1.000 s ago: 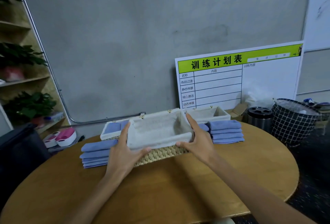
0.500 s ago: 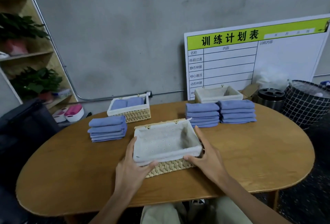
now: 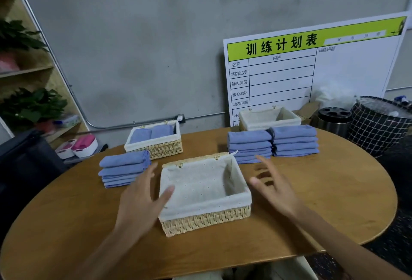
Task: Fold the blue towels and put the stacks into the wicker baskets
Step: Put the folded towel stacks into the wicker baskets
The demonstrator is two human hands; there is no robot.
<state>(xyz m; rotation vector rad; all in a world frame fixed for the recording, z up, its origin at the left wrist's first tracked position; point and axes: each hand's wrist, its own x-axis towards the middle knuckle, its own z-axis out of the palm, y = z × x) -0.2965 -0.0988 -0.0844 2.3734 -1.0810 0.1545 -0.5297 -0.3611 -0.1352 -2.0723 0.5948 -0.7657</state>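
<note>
An empty wicker basket (image 3: 205,219) with a white liner stands on the wooden table (image 3: 323,208) right in front of me. My left hand (image 3: 142,204) hovers open at its left side, thumb near the liner rim. My right hand (image 3: 274,186) is open to the right of the basket, clear of it and blurred. One stack of folded blue towels (image 3: 122,168) lies at the left. Two more stacks (image 3: 249,146) (image 3: 294,141) lie side by side at the back right. A second basket (image 3: 156,141) at the back holds folded towels. A third basket (image 3: 269,119) stands empty.
A white board with a green header (image 3: 312,65) leans on the wall behind the table. A black grid bin (image 3: 379,123) and a metal can (image 3: 333,119) stand at the right. Shelves with plants (image 3: 31,105) rise at the left, with a dark chair (image 3: 26,163) below.
Both hands have let go of the empty basket, which now rests on the table near me. They have spread outward, the left toward the left stack, the right toward the right stacks.
</note>
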